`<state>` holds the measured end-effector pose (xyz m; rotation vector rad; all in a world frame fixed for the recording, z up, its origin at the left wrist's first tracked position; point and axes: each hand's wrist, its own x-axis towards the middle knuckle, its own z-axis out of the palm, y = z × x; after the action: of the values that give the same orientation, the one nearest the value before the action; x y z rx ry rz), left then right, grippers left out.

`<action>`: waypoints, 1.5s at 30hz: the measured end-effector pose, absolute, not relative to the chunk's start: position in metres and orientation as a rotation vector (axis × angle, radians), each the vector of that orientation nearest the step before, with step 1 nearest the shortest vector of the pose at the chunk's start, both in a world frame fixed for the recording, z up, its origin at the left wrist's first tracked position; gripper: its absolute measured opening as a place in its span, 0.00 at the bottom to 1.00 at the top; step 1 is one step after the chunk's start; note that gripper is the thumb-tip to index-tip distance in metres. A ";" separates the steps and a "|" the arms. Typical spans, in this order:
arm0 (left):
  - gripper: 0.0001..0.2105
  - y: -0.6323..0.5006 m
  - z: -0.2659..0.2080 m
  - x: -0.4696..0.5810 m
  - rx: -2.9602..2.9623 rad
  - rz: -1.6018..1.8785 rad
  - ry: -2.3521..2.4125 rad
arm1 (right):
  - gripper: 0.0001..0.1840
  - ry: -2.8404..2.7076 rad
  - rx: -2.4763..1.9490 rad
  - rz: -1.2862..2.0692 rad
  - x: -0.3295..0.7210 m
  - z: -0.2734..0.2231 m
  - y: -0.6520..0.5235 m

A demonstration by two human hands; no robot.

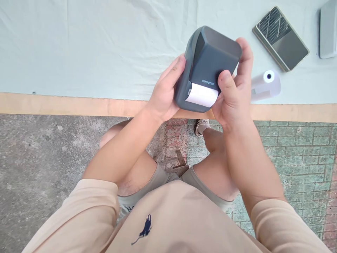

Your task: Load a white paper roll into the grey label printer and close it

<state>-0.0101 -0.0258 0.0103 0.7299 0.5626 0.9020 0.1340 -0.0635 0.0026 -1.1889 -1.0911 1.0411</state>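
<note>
Two hands share one grip on a small dark grey label printer (206,68), lifted clear of the worktop (79,52) over its near edge. From the head view, the left hand (164,93) cups the printer's left flank, fingers curled round the back out of sight, thumb laid along the side. The right hand (234,93) wraps the opposite side, thumb pressed on the front face just beside the strip of white paper (201,95) showing at the slot, fingers hooked over the top corner. Just right of the grip, a white paper roll (264,84) lies on the pale cloth; farther right and beyond sits a flat slatted metal case (280,38).

My judgement: the printer hangs past the worktop edge, above hard paving (289,158), so a slackened hold would drop it. The thumb could also crease or smudge the exposed paper, and an elbow swing might send the roll rolling off.
</note>
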 end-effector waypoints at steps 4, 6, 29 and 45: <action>0.17 -0.025 0.008 -0.011 0.689 0.912 0.537 | 0.35 -1.095 -1.233 1.003 0.136 0.004 -0.064; 0.16 -0.024 0.007 -0.013 0.664 0.911 0.534 | 0.34 -1.160 -1.241 0.987 0.139 0.004 -0.064; 0.11 -0.029 0.008 -0.011 0.670 0.822 0.475 | 0.02 -1.460 -1.391 0.217 0.137 0.052 -0.057; 0.06 -0.032 0.009 -0.008 0.702 0.832 0.564 | 0.20 -1.861 -1.864 0.419 0.146 0.072 -0.064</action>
<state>-0.0084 -0.0315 0.0089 0.7019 0.5643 0.8322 0.1464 -0.0640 0.0720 -1.8641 -1.8608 0.4185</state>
